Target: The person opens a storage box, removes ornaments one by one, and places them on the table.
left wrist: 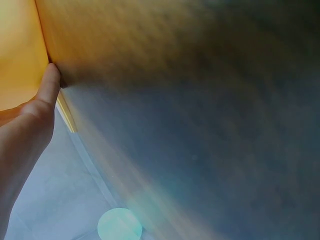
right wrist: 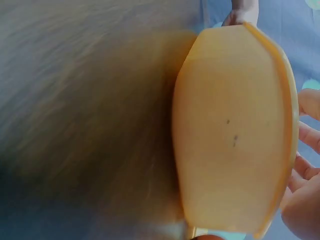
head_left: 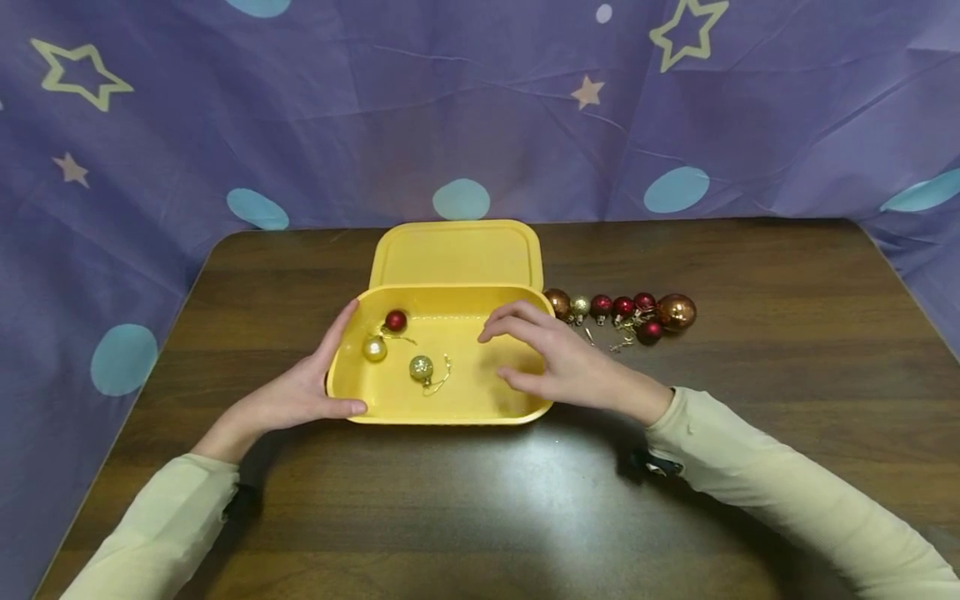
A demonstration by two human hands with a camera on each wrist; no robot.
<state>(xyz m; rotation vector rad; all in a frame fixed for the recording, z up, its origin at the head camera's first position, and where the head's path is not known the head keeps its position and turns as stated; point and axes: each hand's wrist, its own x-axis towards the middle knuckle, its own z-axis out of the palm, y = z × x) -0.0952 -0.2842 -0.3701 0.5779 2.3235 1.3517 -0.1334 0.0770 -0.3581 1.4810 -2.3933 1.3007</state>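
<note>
One pale sleeve (head_left: 157, 521) comes in at the near left, and from it the left hand (head_left: 296, 396) holds the left end of the yellow box (head_left: 438, 419), fingers along the outside wall and thumb over the near left corner. The box sits on the brown table (head_left: 360, 517). Inside, toward the left, lie a gold ball (head_left: 375, 348), a red ball (head_left: 396, 320) just beyond it, and a glittery ball (head_left: 422, 367) nearer and further right, with a gold string trailing from it. The lid (head_left: 457, 257) lies on the far side of the box. Over the right end of the box, the right hand (head_left: 558, 358) is spread, fingers and thumb apart and lightly bent, with nothing between them. Past the box on the right runs a row of balls: big copper, small gold, three reds, then another red (head_left: 649, 332) on the near side, touching or close to a big copper ball (head_left: 677, 312) at the right end. The other sleeve (head_left: 780, 483) reaches in from the near right
</note>
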